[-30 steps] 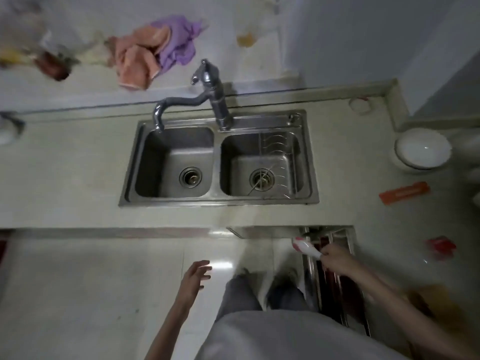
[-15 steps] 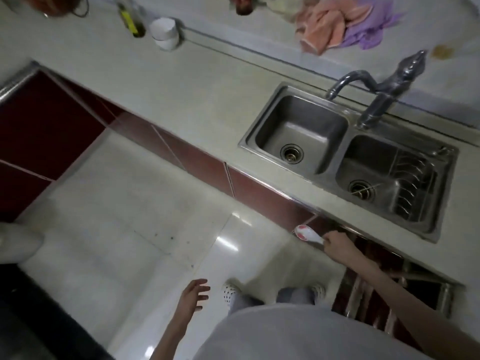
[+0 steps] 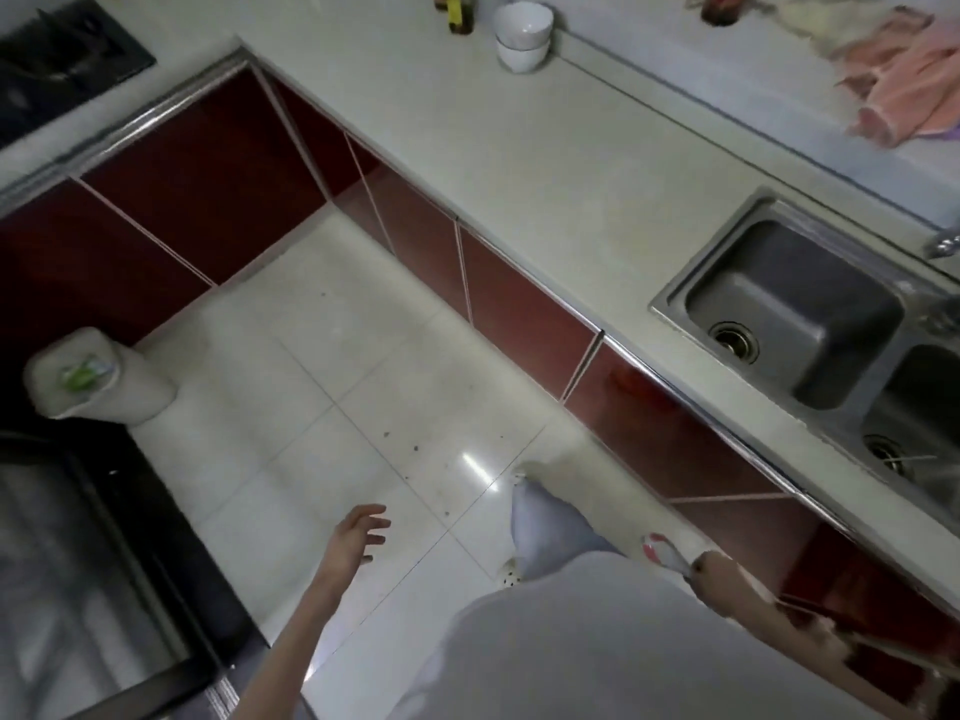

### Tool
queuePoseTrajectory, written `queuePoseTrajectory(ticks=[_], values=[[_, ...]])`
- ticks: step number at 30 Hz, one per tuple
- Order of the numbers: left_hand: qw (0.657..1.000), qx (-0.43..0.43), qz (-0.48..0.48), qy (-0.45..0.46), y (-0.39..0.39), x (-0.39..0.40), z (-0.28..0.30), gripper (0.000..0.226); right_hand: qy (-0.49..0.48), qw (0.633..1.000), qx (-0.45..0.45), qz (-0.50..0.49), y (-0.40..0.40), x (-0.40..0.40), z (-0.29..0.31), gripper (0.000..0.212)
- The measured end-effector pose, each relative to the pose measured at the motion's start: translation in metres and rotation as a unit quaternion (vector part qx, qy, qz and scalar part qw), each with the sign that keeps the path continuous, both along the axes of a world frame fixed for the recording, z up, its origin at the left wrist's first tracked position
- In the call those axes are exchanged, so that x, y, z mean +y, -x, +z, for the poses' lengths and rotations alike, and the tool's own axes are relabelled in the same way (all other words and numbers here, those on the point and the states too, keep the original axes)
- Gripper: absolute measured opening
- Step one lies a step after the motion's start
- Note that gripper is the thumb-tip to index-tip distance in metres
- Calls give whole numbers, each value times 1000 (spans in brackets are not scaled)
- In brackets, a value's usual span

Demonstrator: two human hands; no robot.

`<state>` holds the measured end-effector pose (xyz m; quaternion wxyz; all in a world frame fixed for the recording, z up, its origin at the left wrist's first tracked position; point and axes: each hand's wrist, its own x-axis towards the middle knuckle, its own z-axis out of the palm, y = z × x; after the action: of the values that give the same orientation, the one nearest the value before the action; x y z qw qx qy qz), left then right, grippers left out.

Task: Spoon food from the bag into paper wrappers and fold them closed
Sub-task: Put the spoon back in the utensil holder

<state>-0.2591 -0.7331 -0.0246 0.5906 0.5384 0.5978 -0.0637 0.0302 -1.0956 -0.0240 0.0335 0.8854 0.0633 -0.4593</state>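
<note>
My right hand (image 3: 714,576) grips the handle of a white spoon (image 3: 661,549) with red on its bowl, held low in front of the red cabinet doors, bowl pointing left. My left hand (image 3: 358,532) hangs over the floor tiles with fingers spread and nothing in it. No bag and no paper wrappers are in view.
A pale countertop (image 3: 519,148) runs diagonally with a steel double sink (image 3: 800,304) at right. Two stacked white bowls (image 3: 522,31) and a bottle (image 3: 460,10) stand at its far edge, pink cloths (image 3: 904,80) beyond. A white bin (image 3: 98,376) stands on the floor at left.
The view has swung left, so the sink slid to the right edge and the bin and stove corner came into view. My right hand still holds the spoon; my left stays empty.
</note>
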Motion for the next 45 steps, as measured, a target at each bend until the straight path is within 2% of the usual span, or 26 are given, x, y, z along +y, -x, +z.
queuePoseTrajectory(ticks=[4, 12, 14, 19, 23, 27, 33, 40, 45], values=[[999, 4, 33, -6, 11, 41, -3, 24, -5, 998, 30, 54, 0, 62, -5, 17], [995, 35, 92, 3, 22, 135, 1, 26, -60, 992, 30, 111, -35, 240, -28, 27], [992, 43, 120, 1, 22, 157, 3, 26, -88, 988, 36, 123, -47, 294, -26, 32], [983, 46, 173, 28, 23, 197, 2, 27, -163, 976, 30, 142, -80, 412, 0, 27], [981, 37, 184, 42, 13, 239, -6, 29, -170, 975, 5, 143, -97, 473, 13, 27], [986, 18, 157, 48, -9, 309, -11, 27, -142, 985, 18, 101, -104, 511, 3, 26], [998, -1, 64, 29, -45, 464, -7, 27, -88, 995, 31, -46, -97, 559, -17, 24], [997, 1, -72, -10, -98, 655, 3, 27, -48, 987, 34, -152, -69, 628, -19, 23], [989, 14, -148, 15, -147, 725, 8, 24, -53, 968, 40, -243, -58, 673, -11, 25]])
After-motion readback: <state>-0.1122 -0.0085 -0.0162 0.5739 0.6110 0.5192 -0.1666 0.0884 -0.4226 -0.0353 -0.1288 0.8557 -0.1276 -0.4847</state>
